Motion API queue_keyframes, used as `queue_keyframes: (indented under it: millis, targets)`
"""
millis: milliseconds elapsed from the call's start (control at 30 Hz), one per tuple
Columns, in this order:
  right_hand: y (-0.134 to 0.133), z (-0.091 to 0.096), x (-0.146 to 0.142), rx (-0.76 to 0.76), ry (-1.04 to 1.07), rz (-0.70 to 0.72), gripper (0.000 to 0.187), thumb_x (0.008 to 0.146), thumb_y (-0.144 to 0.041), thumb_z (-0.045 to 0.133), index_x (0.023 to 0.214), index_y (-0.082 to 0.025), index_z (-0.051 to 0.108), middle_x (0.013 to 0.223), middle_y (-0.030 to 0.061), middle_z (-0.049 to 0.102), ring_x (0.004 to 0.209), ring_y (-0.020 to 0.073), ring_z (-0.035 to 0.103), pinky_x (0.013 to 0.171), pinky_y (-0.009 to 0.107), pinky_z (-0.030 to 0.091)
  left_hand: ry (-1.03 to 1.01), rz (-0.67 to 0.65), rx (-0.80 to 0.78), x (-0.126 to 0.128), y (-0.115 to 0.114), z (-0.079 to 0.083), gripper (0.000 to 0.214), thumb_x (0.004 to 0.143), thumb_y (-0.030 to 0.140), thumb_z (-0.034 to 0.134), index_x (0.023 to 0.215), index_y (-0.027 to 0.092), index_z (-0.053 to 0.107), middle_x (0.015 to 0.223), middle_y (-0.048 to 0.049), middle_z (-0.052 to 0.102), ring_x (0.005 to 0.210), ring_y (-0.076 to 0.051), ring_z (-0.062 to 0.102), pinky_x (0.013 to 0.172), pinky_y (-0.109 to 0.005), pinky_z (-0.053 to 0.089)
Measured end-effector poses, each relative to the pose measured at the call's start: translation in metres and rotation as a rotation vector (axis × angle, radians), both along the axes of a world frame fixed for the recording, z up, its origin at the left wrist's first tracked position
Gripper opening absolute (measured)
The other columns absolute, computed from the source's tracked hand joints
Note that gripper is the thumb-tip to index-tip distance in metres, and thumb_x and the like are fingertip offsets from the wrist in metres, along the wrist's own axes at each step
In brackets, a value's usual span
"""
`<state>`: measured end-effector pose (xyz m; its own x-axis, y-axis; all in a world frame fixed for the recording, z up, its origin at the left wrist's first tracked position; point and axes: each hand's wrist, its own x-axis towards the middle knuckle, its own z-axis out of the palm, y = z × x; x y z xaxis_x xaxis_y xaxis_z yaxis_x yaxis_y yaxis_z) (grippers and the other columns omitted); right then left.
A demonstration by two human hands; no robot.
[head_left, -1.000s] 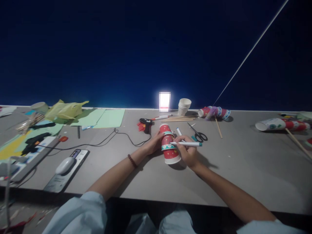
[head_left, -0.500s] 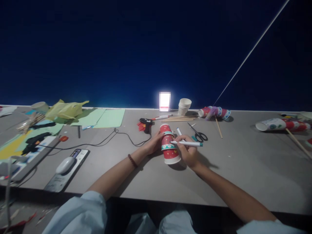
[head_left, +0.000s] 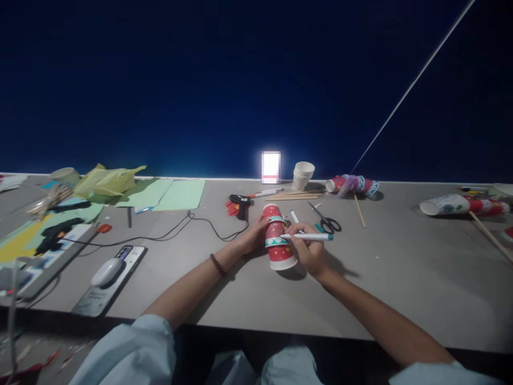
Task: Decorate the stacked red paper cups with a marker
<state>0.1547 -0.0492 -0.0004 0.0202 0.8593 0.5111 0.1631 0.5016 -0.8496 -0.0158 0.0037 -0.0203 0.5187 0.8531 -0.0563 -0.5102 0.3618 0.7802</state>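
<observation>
A stack of red patterned paper cups (head_left: 277, 237) lies on its side at the middle of the grey table (head_left: 401, 278). My left hand (head_left: 252, 238) is closed around the stack from the left and steadies it. In my right hand (head_left: 310, 254), fingers pinched, is a white marker with a teal end (head_left: 310, 236); its tip touches the side of the cups. A marker cap (head_left: 294, 216) lies just behind the cups.
Black scissors (head_left: 328, 222), wooden sticks (head_left: 292, 197), a glue gun (head_left: 240, 202) with its cord, and stacked white cups (head_left: 303, 175) lie behind. More decorated cups (head_left: 352, 185) on sticks lie right. Green paper (head_left: 176, 194), a phone (head_left: 120, 262) and a mouse (head_left: 106, 272) are left.
The marker tip has shifted only slightly against the cups. Both hands stay in place.
</observation>
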Motion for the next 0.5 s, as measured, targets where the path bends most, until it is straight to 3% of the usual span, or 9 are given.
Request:
queue_keyframes:
  millis: [500]
  targets:
    - [0.0006,-0.0023,0.0003,0.013,-0.011,-0.023,0.005,0.085,-0.021,0.055,0.083,-0.022,0.06,0.081,0.001,0.065,0.079,0.0185,0.063,0.075,0.031,0.05,-0.015,0.003,-0.01,-0.0002,-0.0003,0.0012,0.042,0.082,0.038,0.071,0.116,0.016,0.057,0.108,-0.0127,0.07,0.095,-0.024,0.068,0.09,-0.04,0.049]
